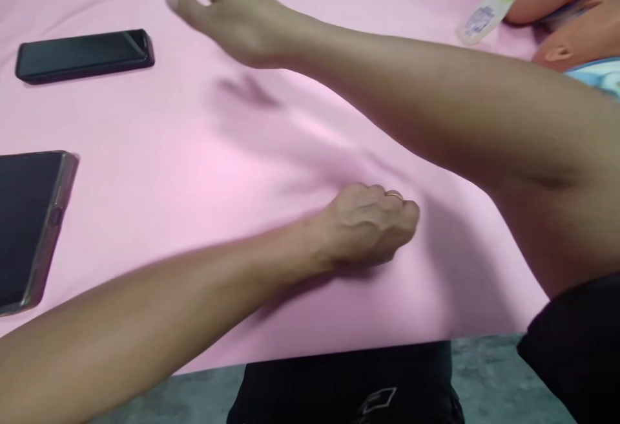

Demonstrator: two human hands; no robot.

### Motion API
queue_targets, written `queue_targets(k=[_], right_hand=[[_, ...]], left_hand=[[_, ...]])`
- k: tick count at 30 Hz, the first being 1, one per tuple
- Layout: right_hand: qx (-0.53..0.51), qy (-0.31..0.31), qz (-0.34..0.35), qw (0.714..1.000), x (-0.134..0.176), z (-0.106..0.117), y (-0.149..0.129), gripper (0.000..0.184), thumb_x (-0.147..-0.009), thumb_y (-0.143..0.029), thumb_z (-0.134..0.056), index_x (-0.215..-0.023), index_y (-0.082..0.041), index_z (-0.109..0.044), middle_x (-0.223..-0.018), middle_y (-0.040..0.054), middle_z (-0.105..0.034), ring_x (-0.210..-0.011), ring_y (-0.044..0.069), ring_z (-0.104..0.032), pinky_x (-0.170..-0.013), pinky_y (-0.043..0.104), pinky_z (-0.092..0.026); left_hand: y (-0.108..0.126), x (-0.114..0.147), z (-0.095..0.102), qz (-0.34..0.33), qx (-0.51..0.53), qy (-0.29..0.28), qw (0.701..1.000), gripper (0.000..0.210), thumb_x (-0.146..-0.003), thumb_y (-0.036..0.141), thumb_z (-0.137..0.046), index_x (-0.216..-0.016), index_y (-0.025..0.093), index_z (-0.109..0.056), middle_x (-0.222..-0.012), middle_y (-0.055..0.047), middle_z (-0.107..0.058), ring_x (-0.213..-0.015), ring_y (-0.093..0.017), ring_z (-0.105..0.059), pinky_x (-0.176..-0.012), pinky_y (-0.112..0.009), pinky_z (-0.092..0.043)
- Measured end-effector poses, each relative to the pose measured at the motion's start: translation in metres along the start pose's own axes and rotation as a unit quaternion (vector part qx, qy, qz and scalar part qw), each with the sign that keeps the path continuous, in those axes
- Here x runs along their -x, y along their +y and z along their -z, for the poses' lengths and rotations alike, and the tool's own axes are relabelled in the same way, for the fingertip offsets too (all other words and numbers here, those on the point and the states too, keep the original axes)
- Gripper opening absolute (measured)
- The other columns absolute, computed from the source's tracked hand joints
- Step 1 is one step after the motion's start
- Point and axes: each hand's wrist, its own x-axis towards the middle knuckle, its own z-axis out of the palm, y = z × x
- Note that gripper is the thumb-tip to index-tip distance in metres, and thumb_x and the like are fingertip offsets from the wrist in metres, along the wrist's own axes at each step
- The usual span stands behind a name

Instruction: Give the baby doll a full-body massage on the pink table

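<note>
Pink sheet [159, 152] lies flat, lengthwise left-right.

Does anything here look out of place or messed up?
Slightly. The pink cloth is rumpled into soft folds between the hands, where the left hand presses on it as a fist; the right hand hovers open above. A bottle lies on its side at the far edge. The two phones lie flat, undamaged.

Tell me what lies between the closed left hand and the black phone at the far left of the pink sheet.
Head view: only bare pink sheet lies between the left hand and the black phone; the second phone sits nearer, off that line.
</note>
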Motion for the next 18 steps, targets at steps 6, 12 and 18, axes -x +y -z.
queue_targets(k=[6,12,18], right_hand=[[0.092,0.104,-0.062,0.988,0.172,0.115,0.028,0.040,-0.098,-0.044,-0.038,-0.134,-0.028,-0.045,-0.139,-0.0103,-0.050,-0.129,0.001,-0.044,-0.114,0.021,-0.031],[0.229,0.186,-0.334,0.895,0.365,0.194,0.087,0.041,-0.093,-0.045,-0.050,-0.128,-0.026,-0.058,-0.130,0.0029,-0.061,-0.121,0.017,-0.056,-0.104,0.033,-0.045],[0.311,0.177,-0.512,0.781,0.534,0.227,0.147,0.049,-0.082,-0.064,-0.055,-0.124,-0.039,-0.061,-0.121,0.0040,-0.068,-0.097,0.031,-0.067,-0.083,0.045,-0.051]], left_hand=[[-0.001,0.004,-0.003,-0.011,-0.041,0.033,0.999,0.015,-0.086,0.016,-0.045,-0.084,0.020,-0.059,-0.075,-0.012,-0.062,-0.067,-0.023,-0.059,-0.054,-0.042,-0.040],[-0.012,-0.001,0.000,0.013,-0.116,0.036,0.993,0.014,-0.080,0.016,-0.048,-0.083,0.019,-0.060,-0.077,-0.010,-0.062,-0.066,-0.023,-0.058,-0.052,-0.038,-0.042],[-0.145,0.011,0.071,0.232,-0.222,0.184,0.929,0.040,-0.093,0.026,-0.043,-0.126,0.007,-0.055,-0.135,-0.015,-0.052,-0.127,-0.030,-0.040,-0.106,-0.048,-0.032]])
